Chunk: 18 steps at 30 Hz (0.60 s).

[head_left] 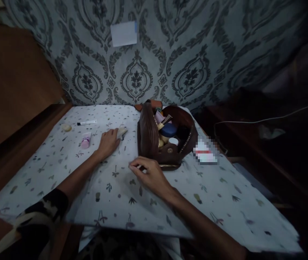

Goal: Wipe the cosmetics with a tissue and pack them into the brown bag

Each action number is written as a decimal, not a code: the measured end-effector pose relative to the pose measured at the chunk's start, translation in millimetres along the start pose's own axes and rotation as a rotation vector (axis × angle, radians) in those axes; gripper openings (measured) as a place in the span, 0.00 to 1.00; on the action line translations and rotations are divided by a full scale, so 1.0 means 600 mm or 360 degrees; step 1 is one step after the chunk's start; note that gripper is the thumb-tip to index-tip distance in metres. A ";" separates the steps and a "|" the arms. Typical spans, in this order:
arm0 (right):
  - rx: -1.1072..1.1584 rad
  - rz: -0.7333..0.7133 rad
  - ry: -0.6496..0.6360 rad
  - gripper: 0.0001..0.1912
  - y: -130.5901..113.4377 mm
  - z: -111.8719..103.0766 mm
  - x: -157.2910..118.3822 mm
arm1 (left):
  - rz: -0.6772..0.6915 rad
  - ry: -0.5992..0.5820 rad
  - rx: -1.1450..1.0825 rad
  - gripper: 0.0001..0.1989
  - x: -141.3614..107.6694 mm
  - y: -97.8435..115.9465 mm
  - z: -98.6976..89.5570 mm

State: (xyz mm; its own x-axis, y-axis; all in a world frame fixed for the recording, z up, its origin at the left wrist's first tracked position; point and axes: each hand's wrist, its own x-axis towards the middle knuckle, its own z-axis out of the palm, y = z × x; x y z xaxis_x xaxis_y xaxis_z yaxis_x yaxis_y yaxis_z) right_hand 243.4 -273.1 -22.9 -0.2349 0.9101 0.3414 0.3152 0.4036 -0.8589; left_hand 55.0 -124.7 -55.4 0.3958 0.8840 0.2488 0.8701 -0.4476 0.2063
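My left hand (pixel 108 142) rests on the patterned tablecloth, its fingertips touching a small pale item (pixel 122 132) whose kind I cannot make out. In front of a brown bag (pixel 148 135), my right hand (pixel 148 171) is held with thumb and fingertips pinched together; whatever is between them, if anything, is too small to tell. The bag lies unzipped, showing a dark blue round item (pixel 168 129), a white-lidded jar (pixel 173 141) and a pink item (pixel 159 116). Left of my left hand are a pink tube (pixel 86 141), a slim white tube with a black cap (pixel 87 122) and a beige round item (pixel 66 127).
A blurred-out packet (pixel 206 151) lies right of the bag at the edge of the table (pixel 132 213). Wallpaper with a white card (pixel 124 34) rises behind. Brown wooden furniture (pixel 13 79) stands at the left, and a white cable (pixel 267 118) runs at the right.
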 end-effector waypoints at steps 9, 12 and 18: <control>0.0679 0.0490 0.0088 0.22 0.046 0.086 0.036 | -0.0037 0.0241 -0.0763 0.24 -0.044 0.003 -0.022; 0.1087 0.0583 0.0283 0.25 0.046 0.112 0.043 | -0.0037 0.0270 -0.1056 0.21 -0.095 0.026 -0.037; 0.1698 0.0745 0.0401 0.24 0.043 0.143 0.041 | 0.0220 0.0265 -0.0970 0.20 -0.156 0.059 -0.032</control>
State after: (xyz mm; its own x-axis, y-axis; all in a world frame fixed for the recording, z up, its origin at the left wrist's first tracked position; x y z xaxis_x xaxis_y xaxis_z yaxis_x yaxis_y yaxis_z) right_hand 166.5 -248.3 -69.3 -0.0761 0.9891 -0.1264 -0.6297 -0.1460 -0.7630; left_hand 43.3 -226.1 -53.4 0.3986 0.8018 0.4452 0.4719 -0.5956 0.6501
